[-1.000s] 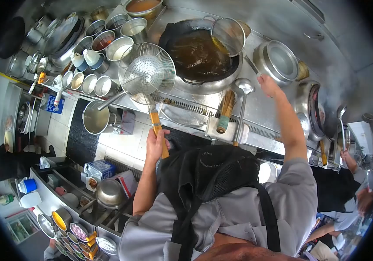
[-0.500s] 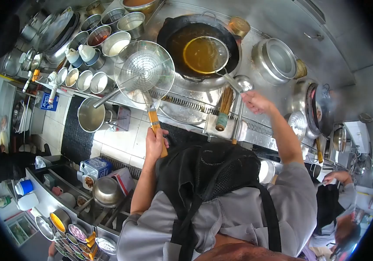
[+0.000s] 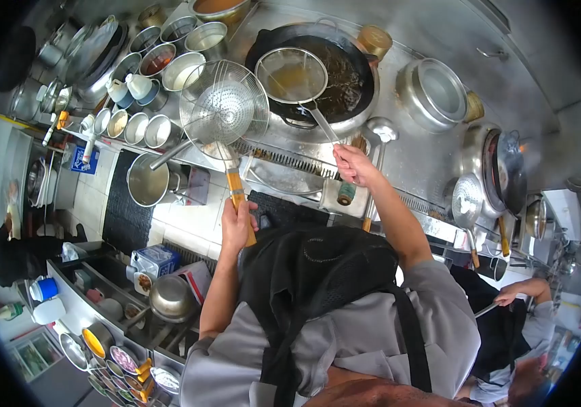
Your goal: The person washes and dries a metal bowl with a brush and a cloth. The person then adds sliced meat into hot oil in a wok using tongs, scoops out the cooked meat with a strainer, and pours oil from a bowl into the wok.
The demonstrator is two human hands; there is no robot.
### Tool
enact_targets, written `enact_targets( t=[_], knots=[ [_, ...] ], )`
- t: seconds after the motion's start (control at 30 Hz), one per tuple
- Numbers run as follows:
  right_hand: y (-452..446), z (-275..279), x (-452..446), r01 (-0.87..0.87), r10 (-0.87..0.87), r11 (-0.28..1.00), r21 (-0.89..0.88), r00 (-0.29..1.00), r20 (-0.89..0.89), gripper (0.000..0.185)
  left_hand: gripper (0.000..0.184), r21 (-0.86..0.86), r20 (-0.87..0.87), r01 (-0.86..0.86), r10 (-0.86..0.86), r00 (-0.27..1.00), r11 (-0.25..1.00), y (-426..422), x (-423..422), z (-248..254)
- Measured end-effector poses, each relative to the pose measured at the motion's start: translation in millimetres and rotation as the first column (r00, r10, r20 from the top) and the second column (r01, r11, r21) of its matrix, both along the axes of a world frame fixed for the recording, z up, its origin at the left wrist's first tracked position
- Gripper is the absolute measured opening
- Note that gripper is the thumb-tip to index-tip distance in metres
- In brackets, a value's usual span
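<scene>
My left hand (image 3: pixel 237 220) is closed round the wooden handle of a large wire skimmer (image 3: pixel 253 102), which overlaps a perforated ladle (image 3: pixel 228 108) beside the wok. My right hand (image 3: pixel 356 165) grips the metal handle of a round fine-mesh strainer (image 3: pixel 292 76). That strainer is over the left part of a black wok (image 3: pixel 351 47) holding dark liquid, and a yellowish patch shows through its mesh. Behind my right hand, a bamboo brush (image 3: pixel 346 192) is partly hidden. A steel ladle (image 3: pixel 381 129) lies just right of the wok.
Several metal containers (image 3: pixel 185 71) stand left of the wok. A steel pot (image 3: pixel 433 95) is on the right of the counter. Below the counter edge is a pot of cloudy liquid (image 3: pixel 148 180). A co-worker (image 3: pixel 514 305) stands at the lower right, near another wok (image 3: pixel 511 169).
The strainer in my right hand has moved from the wok's right edge, through its middle, to the left part. My left hand stays nearly in place. The co-worker's arm has shifted.
</scene>
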State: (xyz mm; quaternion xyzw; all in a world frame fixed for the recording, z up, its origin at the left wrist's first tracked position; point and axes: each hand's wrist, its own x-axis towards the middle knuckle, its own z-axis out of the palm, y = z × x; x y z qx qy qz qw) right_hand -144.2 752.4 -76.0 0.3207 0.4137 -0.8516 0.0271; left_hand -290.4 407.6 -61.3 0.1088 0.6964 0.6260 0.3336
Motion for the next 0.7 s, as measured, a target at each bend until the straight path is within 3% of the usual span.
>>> enact_targets(
  t=[0.23, 0.37, 0.43, 0.47, 0.53, 0.6, 0.63, 0.7],
  knots=[
    [16, -4, -14, 0.059, -0.056, 0.997, 0.059, 0.998, -0.04, 0.029, 0.021, -0.01, -0.004, 0.025, -0.025, 1.0, 1.0, -4, 2, -9],
    [47, -1, -16, 0.096, -0.103, 0.963, 0.253, 0.995, 0.017, 0.026, 0.019, -0.023, 0.009, -0.01, 0.01, 1.0, 1.0, -2, 3, -4],
    [69, -4, -12, 0.121, -0.153, 0.85, 0.512, 0.988, 0.02, 0.029, 0.019, -0.028, 0.018, -0.009, 0.009, 1.0, 1.0, -3, 2, -3],
    [76, 6, -11, 0.117, -0.148, 0.851, 0.512, 0.989, 0.02, 0.029, 0.019, -0.028, 0.018, -0.014, 0.014, 1.0, 1.0, -4, 1, -4],
    [93, 27, -6, -0.096, -0.264, 0.443, 0.891, 0.936, 0.233, 0.034, 0.02, -0.037, 0.008, -0.01, 0.01, 1.0, 0.999, -5, 1, -7],
    [125, 22, 8, -0.185, -0.272, 0.283, 0.941, 0.926, 0.264, 0.04, 0.021, -0.041, 0.002, -0.012, 0.012, 1.0, 0.999, -5, 0, -6],
    [150, 9, 15, -0.187, -0.267, 0.281, 0.941, 0.927, 0.264, 0.04, 0.021, -0.044, -0.004, -0.007, 0.007, 1.0, 0.999, -5, 0, -6],
    [193, -22, 30, -0.223, -0.288, -0.078, 0.972, 0.938, 0.192, 0.036, 0.022, -0.052, 0.0, -0.007, 0.007, 1.0, 0.999, -5, 0, -7]
  ],
)
